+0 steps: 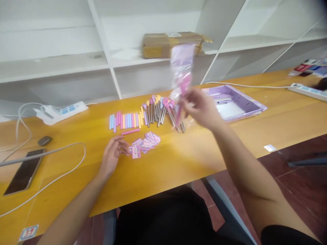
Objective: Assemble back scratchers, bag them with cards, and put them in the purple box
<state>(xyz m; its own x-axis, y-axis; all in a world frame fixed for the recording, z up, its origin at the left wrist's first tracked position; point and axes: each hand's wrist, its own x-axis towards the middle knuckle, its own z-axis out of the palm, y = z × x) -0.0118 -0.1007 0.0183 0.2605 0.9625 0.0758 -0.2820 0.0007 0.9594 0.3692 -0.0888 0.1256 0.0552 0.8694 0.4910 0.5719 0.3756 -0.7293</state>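
Note:
My right hand (198, 105) is raised over the table and pinches a clear plastic bag (182, 64) with a pink hand-shaped stick inside; the bag is blurred. My left hand (114, 151) rests on the table with fingers apart, its fingertips beside a loose pile of small pink printed cards (146, 143). Behind the cards lies a row of coloured tubes (127, 120), with one pink tube (130, 131) lying crosswise in front. To their right, several metal rods with coloured hand-shaped heads (155, 110) lie bunched together, partly behind the held bag.
A purple tray (251, 110) holding papers and a pen stands at the right. Power strips (62, 112), white cables, a phone (24, 172) and a dark mouse-like object (44, 140) are at the left. A cardboard box (159, 46) sits on the shelf behind.

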